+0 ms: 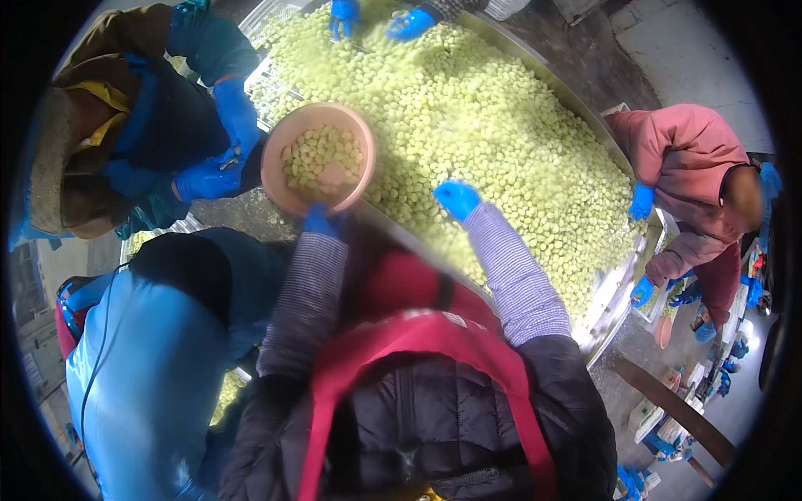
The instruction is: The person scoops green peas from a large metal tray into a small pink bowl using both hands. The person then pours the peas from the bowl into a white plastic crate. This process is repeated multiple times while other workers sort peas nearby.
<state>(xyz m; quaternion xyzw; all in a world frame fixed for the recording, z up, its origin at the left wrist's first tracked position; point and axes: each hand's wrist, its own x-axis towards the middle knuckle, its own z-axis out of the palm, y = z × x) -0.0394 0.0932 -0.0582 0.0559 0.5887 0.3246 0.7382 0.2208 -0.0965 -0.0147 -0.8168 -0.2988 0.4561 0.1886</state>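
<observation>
My left hand [322,222], in a blue glove, grips the near rim of a pink plastic bowl [276,164]. Small green fruit [322,156], which look like grapes, cover part of the bowl's floor. The bowl is held over the left edge of a metal-sided sorting table [579,103]. My blue-gloved right hand [457,199] is at the near part of a wide layer of the same green fruit [476,113]. Its fingers are curled, and whatever may be between them is hidden.
Beyond the table, a co-worker's blue-gloved hands [410,25] reach into the fruit. A person in pink [689,150] stands at the right end. Close on my left are a person in dark clothes [169,119] and one in blue [156,351]. White perforated crates [266,15] border the fruit.
</observation>
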